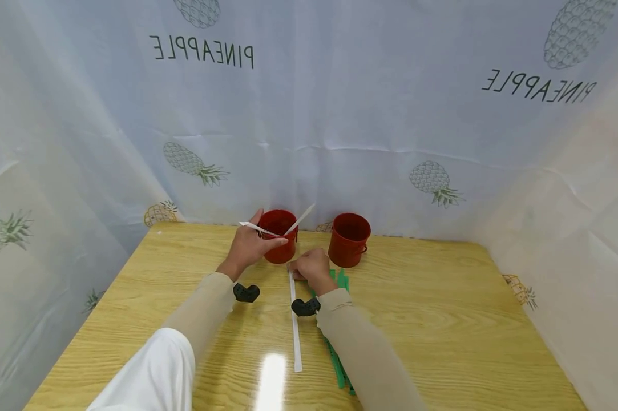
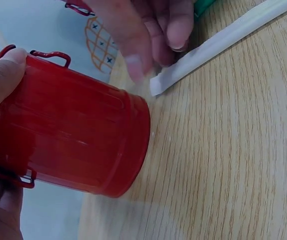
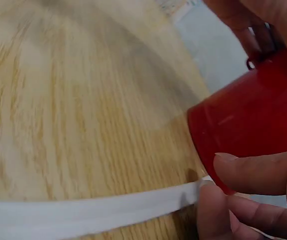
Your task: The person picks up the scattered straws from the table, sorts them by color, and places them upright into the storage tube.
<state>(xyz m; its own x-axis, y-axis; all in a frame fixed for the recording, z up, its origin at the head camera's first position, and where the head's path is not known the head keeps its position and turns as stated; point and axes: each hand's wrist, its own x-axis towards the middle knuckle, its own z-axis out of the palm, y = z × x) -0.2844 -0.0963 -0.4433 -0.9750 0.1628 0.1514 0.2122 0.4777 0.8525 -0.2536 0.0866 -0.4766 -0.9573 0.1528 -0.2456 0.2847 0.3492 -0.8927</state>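
My left hand (image 1: pixel 248 246) grips a small red metal bucket (image 2: pixel 78 125) with little side handles, thumb at the front of its rim. Two white sticks (image 1: pixel 301 218) that look like paper-wrapped straws poke out of this bucket. Another long white wrapped straw (image 1: pixel 295 337) lies on the table, its far end close to the bucket's base. At that end is my right hand (image 1: pixel 312 266); in the right wrist view a fingertip (image 3: pixel 212 200) touches the straw's tip, while the thumb (image 3: pixel 253 172) stays apart from it.
A second red bucket (image 1: pixel 348 242) stands to the right, by the back edge. Several green strips (image 1: pixel 335 359) lie on the wooden table (image 1: pixel 432 319), partly hidden under my right forearm. Pineapple-print curtain (image 1: pixel 339 103) hangs behind and at both sides.
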